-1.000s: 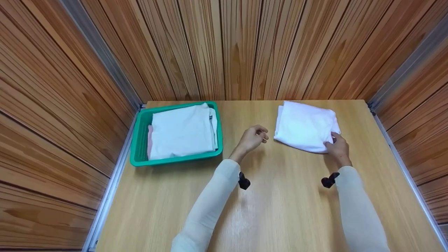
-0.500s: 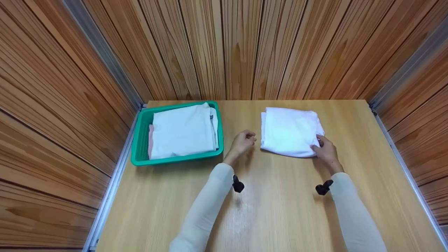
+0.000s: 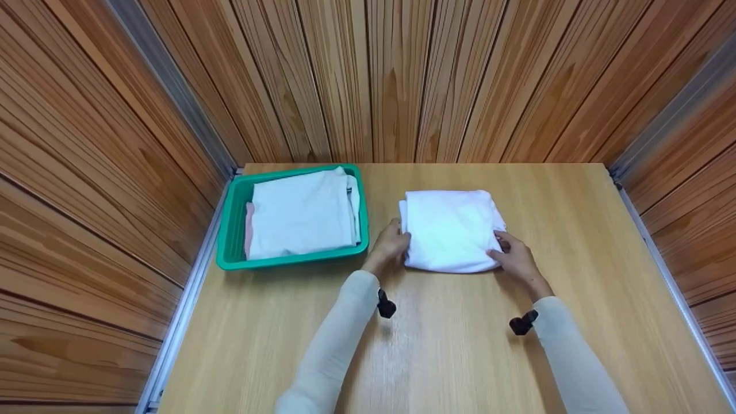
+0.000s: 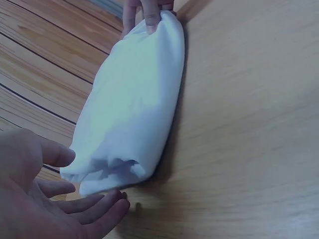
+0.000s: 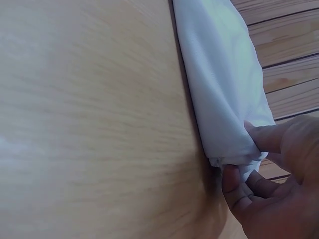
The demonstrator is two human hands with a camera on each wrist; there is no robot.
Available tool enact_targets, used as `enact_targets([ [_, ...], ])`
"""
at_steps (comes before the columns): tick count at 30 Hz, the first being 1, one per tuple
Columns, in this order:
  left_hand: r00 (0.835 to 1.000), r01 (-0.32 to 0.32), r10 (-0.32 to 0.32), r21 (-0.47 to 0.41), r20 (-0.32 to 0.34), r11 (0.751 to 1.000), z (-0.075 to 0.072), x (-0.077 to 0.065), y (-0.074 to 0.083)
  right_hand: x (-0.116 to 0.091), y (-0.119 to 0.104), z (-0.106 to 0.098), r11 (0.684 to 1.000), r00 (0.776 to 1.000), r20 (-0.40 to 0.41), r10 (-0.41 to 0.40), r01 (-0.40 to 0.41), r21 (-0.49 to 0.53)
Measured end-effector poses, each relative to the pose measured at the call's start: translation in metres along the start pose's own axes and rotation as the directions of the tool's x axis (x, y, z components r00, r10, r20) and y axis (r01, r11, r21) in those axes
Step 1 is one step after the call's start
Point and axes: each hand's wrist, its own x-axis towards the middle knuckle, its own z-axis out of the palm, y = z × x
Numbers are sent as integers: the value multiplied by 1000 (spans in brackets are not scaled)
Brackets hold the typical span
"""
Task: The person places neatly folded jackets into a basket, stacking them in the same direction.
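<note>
A folded white cloth [image 3: 451, 230] lies on the table, several layers thick; whether it is a garment cannot be told. My right hand [image 3: 513, 256] pinches its near right corner, and in the right wrist view the thumb presses on top with the fingers [image 5: 237, 186] beneath. At the left edge is my left hand [image 3: 391, 244]. In the left wrist view its thumb and fingers [image 4: 107, 214] are spread apart around the loose folded edge, not closed on it. A green basket [image 3: 293, 260] stands left of this hand.
Inside the basket are a folded white cloth [image 3: 302, 215] and a pink cloth [image 3: 248, 230] partly under it. Wood-panelled walls [image 3: 397, 80] rise behind and at both sides of the wooden table [image 3: 437, 345]. Each wrist carries a small black camera [image 3: 386, 303].
The cloth has slid left and toward me, drawn along by my right hand. My left hand has shifted slightly left and down, and now meets the cloth's left edge.
</note>
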Motion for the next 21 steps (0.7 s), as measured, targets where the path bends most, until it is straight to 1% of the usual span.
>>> enact_targets([
  [2,1000,5,-5,-11,6,1000,-1,-1,-1,-2,-2,2,1000,1000,20,0,0,5],
  [4,1000,25,-25,-19,15,1000,-1,-1,-3,-4,-3,3,1000,999,44,1,-1,6],
  [6,1000,31,-30,-16,4,999,-1,-1,-4,-6,-4,3,1000,998,66,0,0,1],
  [10,999,1,-1,18,-38,1000,0,-2,-5,-7,-4,-2,999,995,93,-40,41,-7],
  [12,998,-7,9,32,-56,999,0,-3,-5,-7,-5,-4,998,994,91,-57,59,-13],
  [14,998,1,2,39,-63,999,0,-4,-5,-5,-5,-7,997,995,76,-71,72,-8],
  [15,998,8,-6,36,-64,999,0,-4,-5,-4,-6,-7,998,996,60,-66,67,-3],
  [18,998,32,-31,16,-57,999,0,-3,-4,1,-8,-9,999,1000,-2,-2,2,51],
  [21,998,46,-47,-9,-49,999,-1,-3,-4,7,-12,-9,989,996,-13,90,-87,121],
])
